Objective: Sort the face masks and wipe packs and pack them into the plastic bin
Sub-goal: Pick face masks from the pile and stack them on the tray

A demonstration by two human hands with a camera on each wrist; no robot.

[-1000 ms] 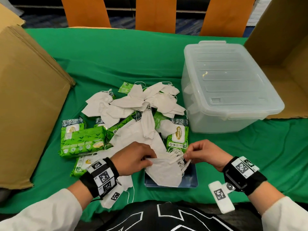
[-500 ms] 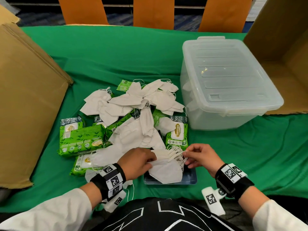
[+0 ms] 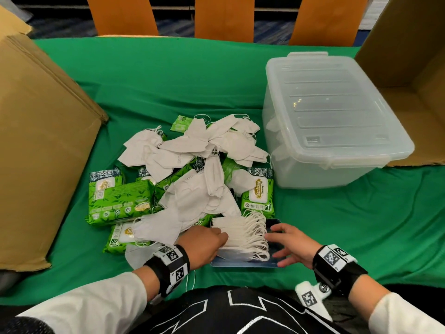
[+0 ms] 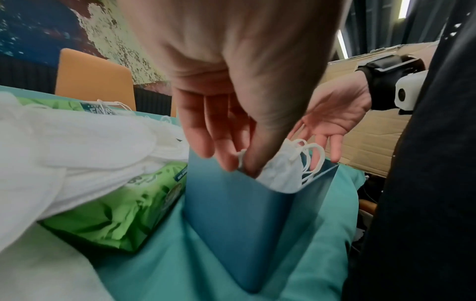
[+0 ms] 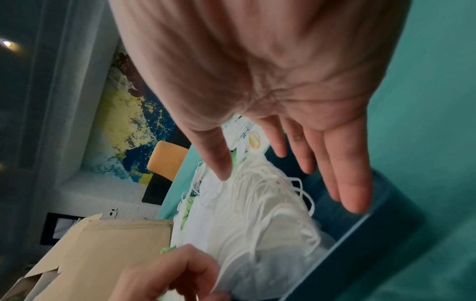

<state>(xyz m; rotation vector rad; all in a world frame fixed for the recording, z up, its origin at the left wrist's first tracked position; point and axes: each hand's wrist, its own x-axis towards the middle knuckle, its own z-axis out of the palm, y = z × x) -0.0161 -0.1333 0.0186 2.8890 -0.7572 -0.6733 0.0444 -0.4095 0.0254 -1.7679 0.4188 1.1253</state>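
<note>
A stack of white face masks (image 3: 238, 235) stands on edge in a small blue box (image 3: 243, 263) at the table's near edge. My left hand (image 3: 220, 237) pinches the stack's left end, fingers curled down into the blue box (image 4: 244, 224). My right hand (image 3: 281, 244) hovers with straight, spread fingers beside the ear loops (image 5: 257, 193) and holds nothing. Loose masks (image 3: 192, 145) lie heaped over green wipe packs (image 3: 120, 201) behind the box. The clear plastic bin (image 3: 313, 174) sits at the right with its lid on.
A large cardboard box (image 3: 36, 153) stands at the left and an open one (image 3: 409, 68) behind the bin. Orange chair backs (image 3: 224, 18) line the far edge. Bare green cloth (image 3: 168, 80) lies beyond the pile.
The mask stack has gone down into the blue box and stands on edge. My right hand let go of the ear loops and spread its fingers. My left hand stayed on the stack.
</note>
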